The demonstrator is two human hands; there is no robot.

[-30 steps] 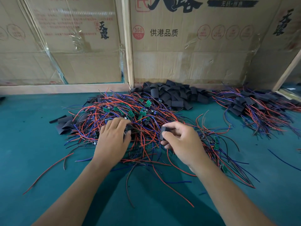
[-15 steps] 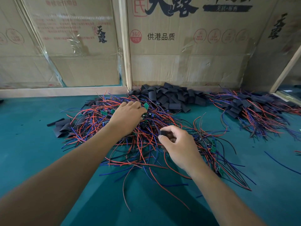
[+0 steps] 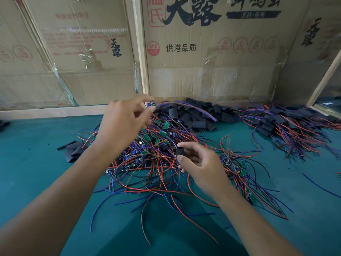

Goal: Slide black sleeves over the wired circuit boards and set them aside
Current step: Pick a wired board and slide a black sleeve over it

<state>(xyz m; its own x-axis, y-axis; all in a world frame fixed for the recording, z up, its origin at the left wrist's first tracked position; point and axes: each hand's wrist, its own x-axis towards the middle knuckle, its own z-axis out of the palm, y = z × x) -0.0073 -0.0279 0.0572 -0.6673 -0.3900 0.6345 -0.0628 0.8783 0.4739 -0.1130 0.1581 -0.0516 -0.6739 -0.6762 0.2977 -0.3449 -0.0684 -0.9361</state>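
Note:
My left hand [image 3: 123, 122] is raised above the tangle and pinches a small wired circuit board [image 3: 152, 104] between thumb and forefinger; its blue and red wires [image 3: 191, 107] arc off to the right. My right hand [image 3: 199, 161] holds a short black sleeve [image 3: 180, 151] upright between thumb and fingers, lower and to the right. Under both hands lies a heap of green circuit boards with red, blue and black wires [image 3: 158, 143]. A pile of loose black sleeves [image 3: 193, 115] sits behind it by the cardboard wall.
A second heap of sleeved boards with wires [image 3: 287, 124] lies at the right. A few flat black sleeves [image 3: 73, 150] rest at the left of the tangle. Cardboard boxes [image 3: 203, 52] wall off the back of the green table [image 3: 36, 178].
My left hand has lifted out of the heap with a board pinched, its wires trailing right. My right hand kept the sleeve and stayed near the same spot.

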